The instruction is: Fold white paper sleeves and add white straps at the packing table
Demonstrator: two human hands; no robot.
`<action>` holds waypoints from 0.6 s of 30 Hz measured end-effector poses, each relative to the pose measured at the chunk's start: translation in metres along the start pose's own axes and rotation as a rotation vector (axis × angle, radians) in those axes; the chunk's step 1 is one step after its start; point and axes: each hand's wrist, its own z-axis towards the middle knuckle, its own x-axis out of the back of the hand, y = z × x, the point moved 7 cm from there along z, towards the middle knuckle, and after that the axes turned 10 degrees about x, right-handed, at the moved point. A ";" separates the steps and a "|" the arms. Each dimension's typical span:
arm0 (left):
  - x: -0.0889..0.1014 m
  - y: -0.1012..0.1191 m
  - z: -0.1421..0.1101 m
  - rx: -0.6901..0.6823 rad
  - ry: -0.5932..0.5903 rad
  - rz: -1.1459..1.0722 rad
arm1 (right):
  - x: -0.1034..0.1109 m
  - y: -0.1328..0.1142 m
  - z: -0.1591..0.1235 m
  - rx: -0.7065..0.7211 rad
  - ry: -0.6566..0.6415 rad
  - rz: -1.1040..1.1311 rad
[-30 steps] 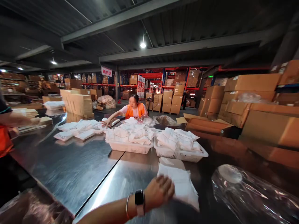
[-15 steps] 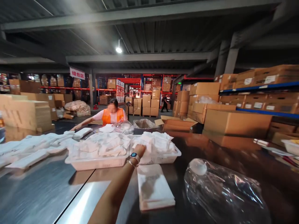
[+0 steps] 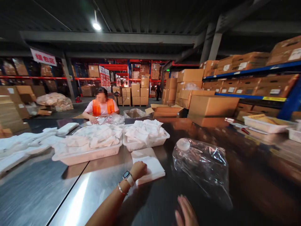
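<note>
Under the fingers of the left hand (image 3: 138,169) lies a flat stack of white packets (image 3: 148,166), and the hand rests on its near left corner with the fingers curled loosely down onto the top packet; whether they pinch it I cannot tell. Half a second ago that hand was stretched far forward into the right basket (image 3: 146,143); now it has drawn back to the stack, which sits just before that basket on the steel table (image 3: 70,194). A watch and a bracelet show at the wrist.

Right of those fingers and nearer the body, the right hand (image 3: 185,215) has come into view at the bottom edge, fingers straight and spread a little, holding nothing, just short of a big clear plastic bag (image 3: 202,166) that lies crumpled on the table. No right hand showed in the earlier pictures.

Beyond the left fingers a second, wider basket (image 3: 88,153) stands left of the first, both heaped with white packets. Farther off, across the table, a person in an orange vest (image 3: 102,106) bends over more packets. Cardboard boxes (image 3: 211,105) are stacked to the right.
</note>
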 end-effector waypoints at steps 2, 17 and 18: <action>-0.013 0.000 -0.004 0.021 -0.023 -0.013 | -0.008 0.038 0.013 -0.098 -0.026 -0.154; 0.003 0.160 -0.061 -0.274 0.118 -0.319 | -0.003 0.014 -0.050 -0.063 -0.464 -0.032; -0.003 0.170 -0.063 -0.274 0.077 -0.290 | 0.000 0.013 -0.066 -0.081 -0.447 -0.030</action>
